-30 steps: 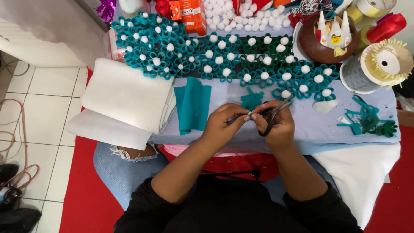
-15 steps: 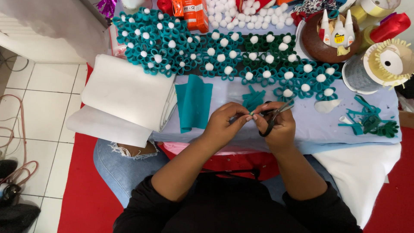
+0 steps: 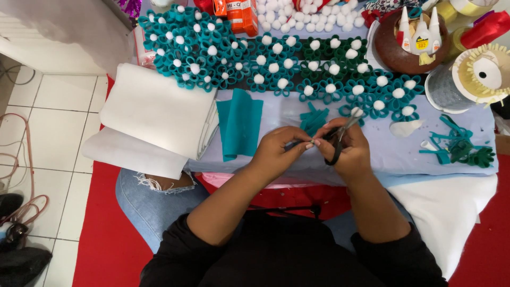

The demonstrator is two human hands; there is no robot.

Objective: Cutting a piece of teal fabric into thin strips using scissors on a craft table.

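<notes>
Over the pale blue surface [image 3: 297, 170], right hand [image 3: 348, 151] is gripping black-handled scissors [image 3: 340, 139], blades pointing up-right. Left hand [image 3: 281, 146] is pinching a small teal strip [image 3: 294, 144] just beside them. Teal felt [image 3: 240, 123] is lying left; teal flowers [image 3: 276, 66] are lining the far edge.

Both forearms reach forward and meet at the middle. The left hand [image 3: 277, 148] pinches with curled fingers; the right hand [image 3: 348, 149] is closed, fingers bent.

orange packets [image 3: 237, 13] at the far edge; three small white glue bottles [image 3: 419, 32], perhaps yellow-labelled, far right.
</notes>
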